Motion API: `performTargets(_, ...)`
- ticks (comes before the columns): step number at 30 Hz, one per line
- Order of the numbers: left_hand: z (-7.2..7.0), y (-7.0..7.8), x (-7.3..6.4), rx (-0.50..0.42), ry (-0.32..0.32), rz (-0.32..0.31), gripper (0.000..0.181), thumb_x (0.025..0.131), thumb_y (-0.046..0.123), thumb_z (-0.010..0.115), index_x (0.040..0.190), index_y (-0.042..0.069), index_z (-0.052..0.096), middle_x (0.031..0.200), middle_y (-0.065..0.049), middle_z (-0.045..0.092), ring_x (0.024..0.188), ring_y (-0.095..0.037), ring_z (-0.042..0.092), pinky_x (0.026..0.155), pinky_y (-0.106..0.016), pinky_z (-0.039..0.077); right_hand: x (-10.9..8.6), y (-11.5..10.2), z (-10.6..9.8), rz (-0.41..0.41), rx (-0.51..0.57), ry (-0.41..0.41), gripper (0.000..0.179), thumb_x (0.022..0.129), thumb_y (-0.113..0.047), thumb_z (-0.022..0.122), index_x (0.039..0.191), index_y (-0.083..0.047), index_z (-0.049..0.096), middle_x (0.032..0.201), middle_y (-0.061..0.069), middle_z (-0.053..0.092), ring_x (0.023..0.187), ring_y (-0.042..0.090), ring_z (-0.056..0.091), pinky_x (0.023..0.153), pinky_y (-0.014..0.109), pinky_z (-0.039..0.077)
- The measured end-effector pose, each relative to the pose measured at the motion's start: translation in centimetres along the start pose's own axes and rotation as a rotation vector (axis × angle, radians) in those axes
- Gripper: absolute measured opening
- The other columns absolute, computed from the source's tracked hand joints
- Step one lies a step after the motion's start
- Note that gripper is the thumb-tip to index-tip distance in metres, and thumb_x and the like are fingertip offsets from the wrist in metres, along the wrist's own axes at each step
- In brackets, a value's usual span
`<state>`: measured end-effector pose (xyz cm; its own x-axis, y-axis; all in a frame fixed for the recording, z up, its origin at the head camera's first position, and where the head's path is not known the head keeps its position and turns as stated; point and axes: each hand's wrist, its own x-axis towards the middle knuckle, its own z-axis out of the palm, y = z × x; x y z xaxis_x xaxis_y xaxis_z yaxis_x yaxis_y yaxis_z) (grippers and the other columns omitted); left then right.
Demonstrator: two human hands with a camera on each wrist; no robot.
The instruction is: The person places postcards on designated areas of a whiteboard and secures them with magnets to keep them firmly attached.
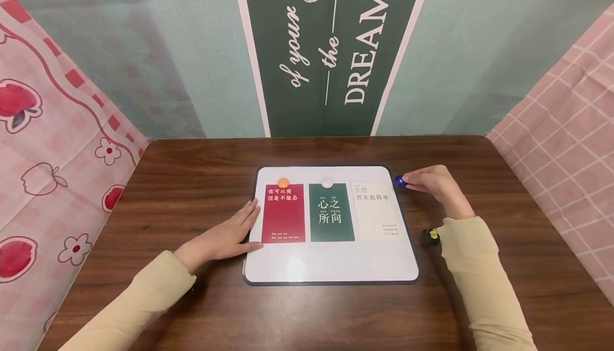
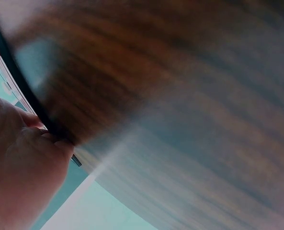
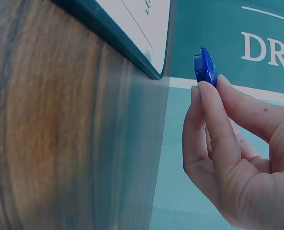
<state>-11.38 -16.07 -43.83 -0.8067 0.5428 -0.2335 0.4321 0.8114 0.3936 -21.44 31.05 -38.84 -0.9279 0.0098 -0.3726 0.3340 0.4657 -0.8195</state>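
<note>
A blue round magnet [image 3: 206, 67] is pinched between the thumb and fingertips of my right hand [image 1: 434, 185], just off the upper right edge of a whiteboard [image 1: 331, 263]. My left hand [image 1: 225, 236] lies with straight fingers at the board's left edge, fingertips touching the rim. Three cards lie in a row on the board: a red card [image 1: 283, 218], a green card [image 1: 332, 228] and a white card [image 1: 376, 218]. An orange magnet [image 1: 283, 182] sits at the red card's top edge, a white magnet [image 1: 326, 182] at the green card's. No magnet shows on the white card.
The board lies on a brown wood-grain table [image 1: 192, 170]. A small black thing with a yellow flower [image 1: 431, 236] is by the right wrist. Behind the table hangs a green cloth with lettering [image 1: 331, 47]; pink patterned cloths hang at both sides.
</note>
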Motion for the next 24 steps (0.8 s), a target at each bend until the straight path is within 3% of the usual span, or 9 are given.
performTargets(5,0.0,0.0,0.0,0.002,0.000,-0.001,0.091,0.083,0.060,0.049,0.146,0.006,0.012,0.153,-0.011,0.004,0.139,-0.026,0.006,0.103,-0.044,0.031,0.3,-0.5,0.5,0.018,-0.014,0.002,0.046,0.085,-0.019,0.065,0.117,0.012,0.054,0.089,0.006,0.065,0.089,0.024,0.066,0.084,0.037,0.047)
performTargets(15,0.0,0.0,-0.1,0.007,0.006,0.009,0.091,0.083,0.059,0.049,0.146,0.005,0.012,0.153,-0.011,0.004,0.139,-0.026,0.007,0.104,-0.044,0.030,0.4,-1.1,2.1,0.024,-0.060,0.021,0.047,0.086,-0.023,0.063,0.118,0.010,0.055,0.119,0.026,0.054,0.099,0.030,0.062,0.087,0.034,0.046)
performTargets(24,0.3,-0.3,-0.3,0.009,0.013,0.011,0.091,0.083,0.059,0.050,0.146,0.006,0.012,0.153,-0.010,0.005,0.139,-0.025,0.007,0.104,-0.043,0.031,0.5,-1.0,3.2,0.004,-0.046,0.032,0.044,0.085,-0.020,0.064,0.115,0.011,0.057,0.116,0.027,0.056,0.098,0.030,0.062,0.086,0.035,0.047)
